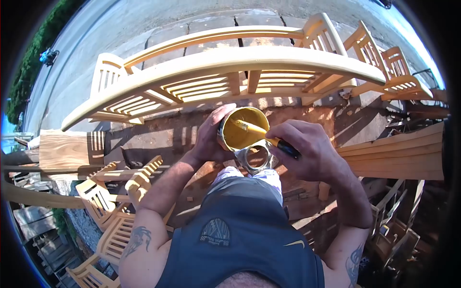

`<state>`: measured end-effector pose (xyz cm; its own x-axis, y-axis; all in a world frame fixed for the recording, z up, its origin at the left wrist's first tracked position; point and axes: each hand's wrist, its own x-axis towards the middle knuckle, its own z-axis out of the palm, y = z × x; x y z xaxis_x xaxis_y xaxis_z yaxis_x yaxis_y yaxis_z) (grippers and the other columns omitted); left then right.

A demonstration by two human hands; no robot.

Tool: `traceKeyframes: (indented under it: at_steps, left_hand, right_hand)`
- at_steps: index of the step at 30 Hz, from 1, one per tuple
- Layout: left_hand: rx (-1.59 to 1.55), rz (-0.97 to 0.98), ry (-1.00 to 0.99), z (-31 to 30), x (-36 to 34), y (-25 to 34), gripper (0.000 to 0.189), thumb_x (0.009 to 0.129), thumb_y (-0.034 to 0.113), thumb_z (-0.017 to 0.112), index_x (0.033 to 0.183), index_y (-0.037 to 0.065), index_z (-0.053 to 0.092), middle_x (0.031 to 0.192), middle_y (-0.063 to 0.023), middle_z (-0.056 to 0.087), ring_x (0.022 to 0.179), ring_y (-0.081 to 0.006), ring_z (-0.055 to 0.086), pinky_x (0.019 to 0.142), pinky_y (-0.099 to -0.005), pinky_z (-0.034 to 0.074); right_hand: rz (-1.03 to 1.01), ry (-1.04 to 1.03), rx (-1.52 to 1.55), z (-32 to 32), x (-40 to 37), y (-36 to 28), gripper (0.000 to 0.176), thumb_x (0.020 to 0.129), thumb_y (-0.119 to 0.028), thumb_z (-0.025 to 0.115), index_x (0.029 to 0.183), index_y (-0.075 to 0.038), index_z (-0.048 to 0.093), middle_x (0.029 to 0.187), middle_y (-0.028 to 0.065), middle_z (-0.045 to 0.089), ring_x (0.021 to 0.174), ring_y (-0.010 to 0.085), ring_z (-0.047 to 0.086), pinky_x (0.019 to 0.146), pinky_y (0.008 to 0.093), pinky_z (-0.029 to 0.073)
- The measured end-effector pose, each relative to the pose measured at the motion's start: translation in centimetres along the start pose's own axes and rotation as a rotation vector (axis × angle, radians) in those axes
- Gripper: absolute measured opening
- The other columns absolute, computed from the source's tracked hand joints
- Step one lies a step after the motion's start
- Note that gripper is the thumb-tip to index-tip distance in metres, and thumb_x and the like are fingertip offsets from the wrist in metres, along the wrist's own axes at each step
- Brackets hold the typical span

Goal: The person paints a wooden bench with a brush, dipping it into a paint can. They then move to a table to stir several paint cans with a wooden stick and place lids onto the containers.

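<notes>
My left hand (pixel 210 134) is wrapped round the left side of an open metal can (pixel 258 116), holding it in front of my body. Yellowish-brown liquid coats the inside of the can. In my right hand (pixel 309 149) is a paintbrush (pixel 259 131) with a yellow and black handle. Its head dips into the can, and whether the bristles touch the liquid is hard to tell. A metal lid with a round opening (pixel 243 159) hangs at the can's near edge. Just beyond the can stands a long pale wooden bench (pixel 230 58) with a slatted back.
Pale wooden chairs (pixel 115 235) stand at the lower left, others (pixel 384 65) at the upper right. Stacked boards (pixel 394 152) lie to the right. A wooden panel (pixel 65 150) is at the left. Past the bench runs a paved street (pixel 144 24). Wood scraps lie around my feet.
</notes>
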<state>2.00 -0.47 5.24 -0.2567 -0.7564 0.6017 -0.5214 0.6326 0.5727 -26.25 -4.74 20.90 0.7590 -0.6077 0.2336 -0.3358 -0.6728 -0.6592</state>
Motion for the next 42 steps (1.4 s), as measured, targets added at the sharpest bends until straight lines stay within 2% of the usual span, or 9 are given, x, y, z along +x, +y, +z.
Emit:
traceKeyframes:
  at_steps: [7,11,17,20,23,24,31,35,42]
  left_hand:
    - [-0.045,0.028,0.006,-2.4,0.4,1.6,0.102,0.066,0.040,0.100,0.148,0.003,0.051,0.144,-0.0222,0.060,0.132,-0.0444,0.060,0.114,-0.0541,0.049]
    - [-0.032,0.039,0.037,-2.9,0.2,2.0,0.104,0.067,0.042,0.099,0.148,0.002,0.049,0.144,-0.0233,0.059,0.132,-0.0458,0.059,0.114,-0.0560,0.048]
    - [0.018,0.113,0.064,-3.0,0.0,1.9,0.106,0.068,0.044,0.099,0.149,0.001,0.047,0.143,-0.0245,0.059,0.131,-0.0464,0.059,0.114,-0.0576,0.048]
    - [0.055,0.133,0.080,-3.0,0.2,2.4,0.104,0.068,0.044,0.099,0.148,0.001,0.048,0.144,-0.0244,0.058,0.132,-0.0462,0.059,0.114,-0.0579,0.047]
    - [0.066,0.131,0.105,-3.2,0.6,2.4,0.104,0.068,0.043,0.099,0.149,0.002,0.047,0.146,-0.0242,0.057,0.133,-0.0461,0.058,0.115,-0.0578,0.047]
    - [0.064,0.128,0.113,-3.3,0.7,2.3,0.105,0.069,0.043,0.099,0.149,0.002,0.046,0.146,-0.0242,0.056,0.133,-0.0462,0.058,0.115,-0.0577,0.047]
    - [0.007,-0.040,0.026,-2.9,0.4,2.1,0.111,0.066,0.041,0.101,0.153,0.006,0.041,0.145,-0.0224,0.056,0.135,-0.0448,0.057,0.113,-0.0548,0.048]
    - [-0.026,-0.091,0.017,-2.0,1.5,3.3,0.109,0.065,0.043,0.101,0.151,0.007,0.046,0.145,-0.0195,0.056,0.135,-0.0421,0.057,0.113,-0.0525,0.048]
    - [-0.079,-0.190,-0.070,0.5,2.9,4.4,0.107,0.064,0.043,0.102,0.150,0.005,0.049,0.145,-0.0176,0.058,0.133,-0.0386,0.059,0.112,-0.0487,0.048]
  right_hand:
    - [-0.207,-0.103,-0.338,3.5,3.4,-0.7,0.012,0.089,-0.014,0.075,0.095,-0.010,0.065,0.076,0.0063,0.058,0.065,0.0289,0.062,0.056,0.0439,0.049]
    - [-0.103,-0.083,-0.357,5.5,4.2,-1.7,0.013,0.090,-0.016,0.067,0.085,-0.006,0.061,0.067,0.0120,0.060,0.061,0.0358,0.064,0.055,0.0496,0.049]
    - [0.105,-0.044,-0.225,5.8,4.5,-2.6,0.020,0.092,-0.020,0.066,0.086,0.000,0.067,0.069,0.0193,0.068,0.064,0.0384,0.069,0.059,0.0482,0.054]
    - [0.345,0.073,-0.023,6.5,3.7,-2.3,0.018,0.096,-0.018,0.071,0.093,0.000,0.070,0.070,0.0133,0.071,0.057,0.0224,0.068,0.054,0.0380,0.052]
    - [0.636,0.169,0.219,5.4,2.7,-2.2,0.031,0.097,-0.027,0.070,0.097,0.004,0.073,0.071,0.0134,0.071,0.060,0.0186,0.068,0.060,0.0346,0.055]
    - [0.702,0.241,0.451,4.6,2.1,-2.4,0.031,0.100,-0.029,0.072,0.096,0.001,0.073,0.069,0.0052,0.068,0.060,0.0096,0.061,0.056,0.0275,0.050]
    - [0.616,0.624,1.027,2.6,-3.8,1.0,0.031,0.102,-0.032,0.069,0.104,-0.001,0.070,0.066,0.0023,0.060,0.050,0.0069,0.049,0.049,0.0221,0.041]
    - [0.442,0.770,1.431,5.8,-7.1,5.7,0.029,0.103,-0.028,0.061,0.108,-0.001,0.070,0.062,0.0047,0.057,0.049,0.0163,0.048,0.050,0.0323,0.038]
    - [0.272,0.780,1.931,10.3,-10.5,11.1,0.043,0.108,-0.041,0.052,0.105,-0.003,0.070,0.064,0.0084,0.060,0.049,0.0179,0.046,0.052,0.0339,0.038]
